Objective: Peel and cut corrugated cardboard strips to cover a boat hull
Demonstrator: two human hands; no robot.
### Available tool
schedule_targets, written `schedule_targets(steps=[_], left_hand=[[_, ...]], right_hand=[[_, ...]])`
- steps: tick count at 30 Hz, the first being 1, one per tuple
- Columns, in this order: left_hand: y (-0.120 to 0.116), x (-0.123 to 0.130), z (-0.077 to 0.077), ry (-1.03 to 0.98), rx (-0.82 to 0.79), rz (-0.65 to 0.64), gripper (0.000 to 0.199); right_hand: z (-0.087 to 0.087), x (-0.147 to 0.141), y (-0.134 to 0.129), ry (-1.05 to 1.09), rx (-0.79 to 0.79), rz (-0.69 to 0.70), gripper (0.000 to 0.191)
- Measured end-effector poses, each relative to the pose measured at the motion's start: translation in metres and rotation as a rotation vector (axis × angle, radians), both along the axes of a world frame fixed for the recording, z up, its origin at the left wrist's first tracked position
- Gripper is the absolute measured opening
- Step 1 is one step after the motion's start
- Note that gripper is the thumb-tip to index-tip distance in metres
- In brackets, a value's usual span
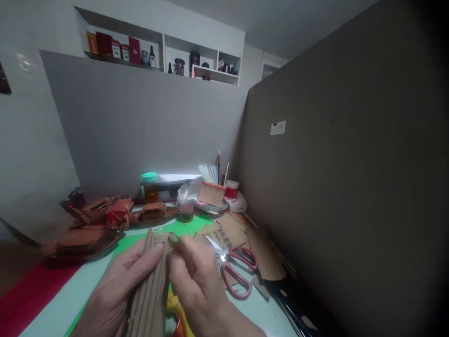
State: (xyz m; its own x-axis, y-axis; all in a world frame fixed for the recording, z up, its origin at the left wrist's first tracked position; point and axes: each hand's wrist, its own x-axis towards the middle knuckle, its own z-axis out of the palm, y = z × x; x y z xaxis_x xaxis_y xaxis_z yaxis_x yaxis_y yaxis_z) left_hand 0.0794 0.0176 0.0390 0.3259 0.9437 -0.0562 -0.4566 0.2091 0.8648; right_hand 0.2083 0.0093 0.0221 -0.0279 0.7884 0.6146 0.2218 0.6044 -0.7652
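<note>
A long, ridged piece of corrugated cardboard (149, 295) stands between my hands over the table. My left hand (117, 285) is wrapped round its left side, with the thumb pressed across the front near the top. At its upper right edge, my right hand (201, 281) pinches a small torn bit of the cardboard between bent fingers. Red-handled scissors (238, 278) lie with their blades apart to the right of my right hand. Below the hands a yellow and orange object (177, 311) shows in part; its kind is hidden.
Several brown model boats (152, 215) stand at the back left. Flat cardboard sheets (264, 252) lie along the right partition (336, 178). A jar with a turquoise lid (150, 187) and a holder with sticks and pens (212, 192) stand at the back. A green sheet (192, 227) covers part of the table.
</note>
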Motion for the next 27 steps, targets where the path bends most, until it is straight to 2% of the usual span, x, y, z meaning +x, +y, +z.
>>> schedule_targets(steps=[6, 14, 20, 27], left_hand=[[-0.002, 0.002, 0.002, -0.07, 0.009, -0.036, 0.022], [0.002, -0.004, -0.004, -0.136, 0.026, -0.015, 0.012], [0.007, -0.007, -0.009, -0.166, 0.03, -0.045, 0.011], [0.007, -0.007, -0.009, -0.166, -0.029, 0.022, 0.016]], right_hand=[[0.005, 0.0, -0.003, 0.044, -0.113, 0.035, 0.023], [-0.002, 0.002, -0.002, 0.153, -0.165, 0.146, 0.029], [-0.001, 0.001, -0.001, 0.304, -0.15, 0.228, 0.028], [-0.001, 0.002, -0.003, 0.383, -0.219, 0.24, 0.035]])
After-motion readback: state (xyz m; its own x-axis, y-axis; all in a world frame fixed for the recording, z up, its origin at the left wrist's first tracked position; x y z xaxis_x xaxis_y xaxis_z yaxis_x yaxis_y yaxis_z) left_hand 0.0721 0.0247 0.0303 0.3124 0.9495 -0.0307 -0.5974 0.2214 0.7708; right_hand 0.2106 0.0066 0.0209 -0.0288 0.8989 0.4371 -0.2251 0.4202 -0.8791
